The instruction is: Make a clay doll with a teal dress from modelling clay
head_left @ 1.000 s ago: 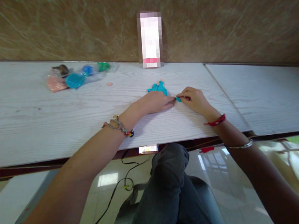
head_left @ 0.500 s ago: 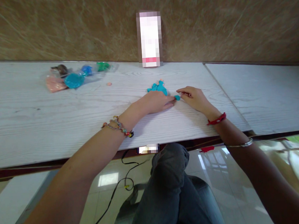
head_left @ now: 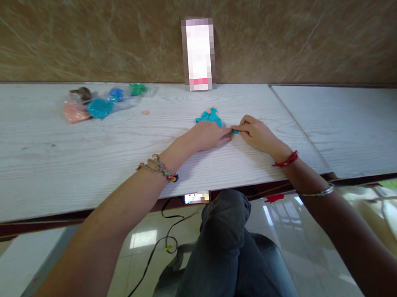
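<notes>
A small piece of turquoise modelling clay (head_left: 235, 132) lies on the white table between my fingertips, mostly covered by them. My left hand (head_left: 207, 135) rests palm down, its thumb and index finger closed at the clay's left edge. From the right, my right hand (head_left: 257, 133) presses its index finger over the top of the same piece, other fingers curled. Just beyond my left hand is a flat turquoise clay figure (head_left: 211, 116) with small peach parts; its lower portion is hidden behind that hand.
Bags of peach (head_left: 75, 110), turquoise (head_left: 100, 108), brown, blue and green clay sit at the back left. A small peach clay bit (head_left: 145, 112) lies nearer the middle. A blurred-out phone-like screen (head_left: 198, 54) leans on the brown wall. The table's front edge is above my knees.
My right index finger has come down and left onto the small clay piece, covering more of it. My left hand has stayed almost still.
</notes>
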Action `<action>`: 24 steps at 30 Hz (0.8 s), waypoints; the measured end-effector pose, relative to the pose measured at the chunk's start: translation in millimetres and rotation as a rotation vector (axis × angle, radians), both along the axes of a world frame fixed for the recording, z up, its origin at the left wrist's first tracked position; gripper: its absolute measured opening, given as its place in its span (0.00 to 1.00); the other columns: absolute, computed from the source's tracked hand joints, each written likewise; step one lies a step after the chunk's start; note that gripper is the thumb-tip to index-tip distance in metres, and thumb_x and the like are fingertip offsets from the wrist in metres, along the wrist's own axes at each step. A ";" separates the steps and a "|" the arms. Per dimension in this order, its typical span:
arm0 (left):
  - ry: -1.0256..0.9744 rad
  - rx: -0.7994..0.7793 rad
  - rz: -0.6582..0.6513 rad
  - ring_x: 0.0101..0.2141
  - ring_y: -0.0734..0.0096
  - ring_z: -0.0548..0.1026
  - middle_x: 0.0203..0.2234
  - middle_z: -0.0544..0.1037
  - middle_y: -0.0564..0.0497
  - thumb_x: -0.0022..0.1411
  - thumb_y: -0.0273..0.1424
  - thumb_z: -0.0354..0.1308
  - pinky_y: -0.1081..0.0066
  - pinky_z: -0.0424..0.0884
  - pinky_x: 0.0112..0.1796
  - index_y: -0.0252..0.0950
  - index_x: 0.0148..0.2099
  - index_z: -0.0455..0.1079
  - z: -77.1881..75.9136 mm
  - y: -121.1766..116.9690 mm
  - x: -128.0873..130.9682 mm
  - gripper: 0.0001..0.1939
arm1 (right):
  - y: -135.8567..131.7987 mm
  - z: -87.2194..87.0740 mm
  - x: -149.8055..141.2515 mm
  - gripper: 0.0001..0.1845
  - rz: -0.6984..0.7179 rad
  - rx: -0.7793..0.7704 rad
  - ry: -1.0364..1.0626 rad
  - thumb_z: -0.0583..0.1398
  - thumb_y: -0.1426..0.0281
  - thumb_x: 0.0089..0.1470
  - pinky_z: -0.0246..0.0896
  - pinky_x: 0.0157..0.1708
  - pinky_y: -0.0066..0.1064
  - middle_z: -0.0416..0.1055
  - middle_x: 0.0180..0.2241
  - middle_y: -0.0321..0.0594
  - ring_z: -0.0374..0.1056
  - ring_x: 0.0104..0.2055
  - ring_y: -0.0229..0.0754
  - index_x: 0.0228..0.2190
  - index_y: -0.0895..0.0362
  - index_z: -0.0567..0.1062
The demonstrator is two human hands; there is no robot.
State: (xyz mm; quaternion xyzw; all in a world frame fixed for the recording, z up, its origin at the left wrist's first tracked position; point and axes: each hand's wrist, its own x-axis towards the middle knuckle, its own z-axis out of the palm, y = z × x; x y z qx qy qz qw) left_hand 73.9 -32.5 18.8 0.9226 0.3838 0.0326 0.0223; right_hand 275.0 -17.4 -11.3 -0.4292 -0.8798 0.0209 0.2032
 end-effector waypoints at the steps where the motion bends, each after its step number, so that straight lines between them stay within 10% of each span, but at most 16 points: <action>1: 0.005 -0.004 0.006 0.39 0.58 0.76 0.34 0.78 0.41 0.67 0.39 0.42 0.64 0.67 0.40 0.33 0.51 0.68 0.5 -0.2 0.2 0.21 | 0.5 -0.2 0.7 0.21 0.002 -0.004 0.021 0.51 0.77 0.52 0.61 0.34 0.32 0.69 0.34 0.43 0.64 0.33 0.41 0.41 0.54 0.79; 24: 0.044 -0.020 0.062 0.45 0.53 0.74 0.45 0.74 0.35 0.68 0.42 0.40 0.60 0.63 0.46 0.33 0.59 0.59 0.2 -4.6 6.8 0.25 | -7.6 1.0 6.6 0.20 -0.032 0.074 -0.097 0.50 0.77 0.53 0.60 0.33 0.32 0.69 0.36 0.45 0.65 0.34 0.42 0.39 0.56 0.79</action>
